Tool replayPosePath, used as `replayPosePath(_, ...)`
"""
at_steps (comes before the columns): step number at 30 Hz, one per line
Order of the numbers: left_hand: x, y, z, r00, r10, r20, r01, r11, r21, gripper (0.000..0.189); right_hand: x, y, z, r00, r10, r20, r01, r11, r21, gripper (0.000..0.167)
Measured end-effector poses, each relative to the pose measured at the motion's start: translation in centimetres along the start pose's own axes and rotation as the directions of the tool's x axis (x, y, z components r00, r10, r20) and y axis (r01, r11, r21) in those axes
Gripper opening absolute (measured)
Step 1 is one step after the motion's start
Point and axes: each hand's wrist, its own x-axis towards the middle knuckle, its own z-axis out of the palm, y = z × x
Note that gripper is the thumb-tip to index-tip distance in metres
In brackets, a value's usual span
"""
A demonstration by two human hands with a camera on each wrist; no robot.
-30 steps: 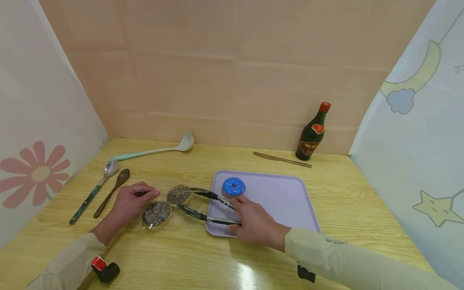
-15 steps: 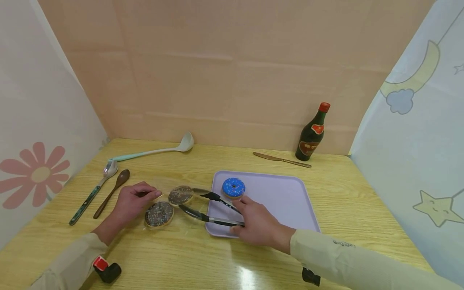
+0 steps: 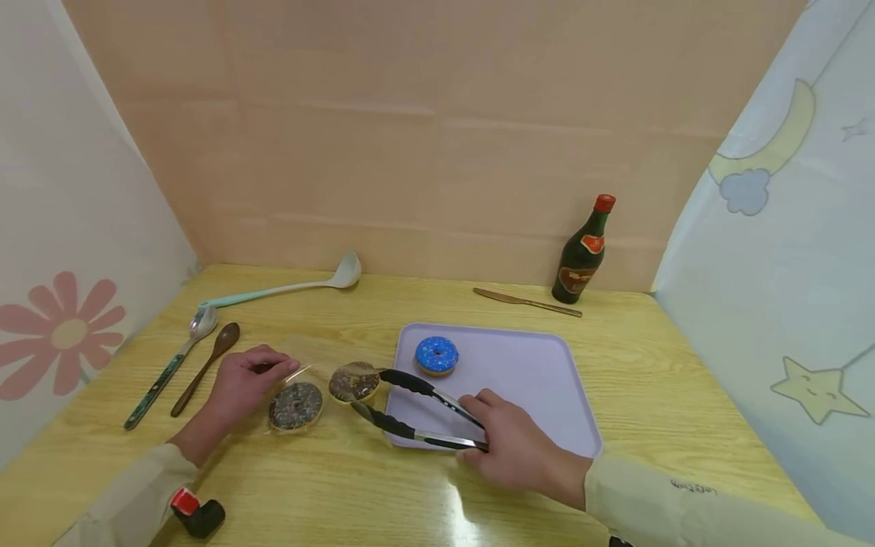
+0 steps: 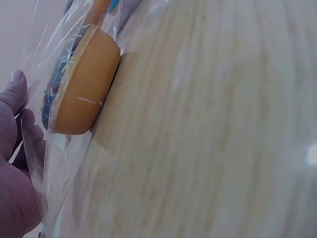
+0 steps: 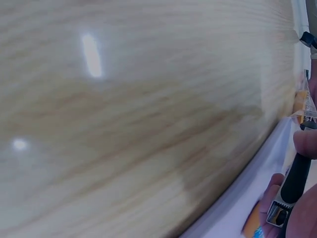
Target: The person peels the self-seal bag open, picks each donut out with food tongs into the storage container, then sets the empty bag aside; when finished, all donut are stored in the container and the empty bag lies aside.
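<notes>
Tongs (image 3: 444, 440) in the right hand (image 3: 513, 444), handles gripped between thumb and fingers; arms apart, tips ahead and to the left, at one chocolate-iced donut with sprinkles (image 3: 345, 385). Location of that donut: between both hands, just off the left edge of the lilac tray (image 3: 526, 368). Cannot tell contact of tips with icing.

Left hand (image 3: 249, 384): thumb close against bent fingers, pinching clear plastic bag (image 4: 64, 158). Second chocolate-iced donut (image 3: 296, 406) under the film, just right of left fingertips and slightly nearer, base down on the wood-grain table (image 3: 383, 494).

Tray beneath and beyond the right hand. Blue-iced donut (image 3: 447, 355) on it, beyond and left of the same hand.

Farther beyond the right hand: gold-toned knife (image 3: 526, 302), then red-capped dark bottle (image 3: 579, 262), upright. Left of the left hand: wooden spoon (image 3: 205, 370), then metal spoon with patterned handle (image 3: 164, 380). Beyond: pale ladle with turquoise handle (image 3: 290, 288).
</notes>
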Motion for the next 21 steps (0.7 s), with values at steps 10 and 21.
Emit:
replayPosePath(10, -0.3, 3.3, -0.1, 0.999, 0.038, -0.028, -0.038, 0.999, 0.002, 0.005, -4.2, 1.8, -0.8, 0.992, -0.041, -0.117, 0.044, 0.999, 0.023, 0.051)
replayPosePath(21, -0.4, 3.2, -0.3, 0.998, 0.043, -0.048, -0.043, 0.999, -0.01, 0.005, -7.7, 4.0, -2.3, 0.979, -0.002, -0.204, 0.008, 1.0, 0.029, 0.054)
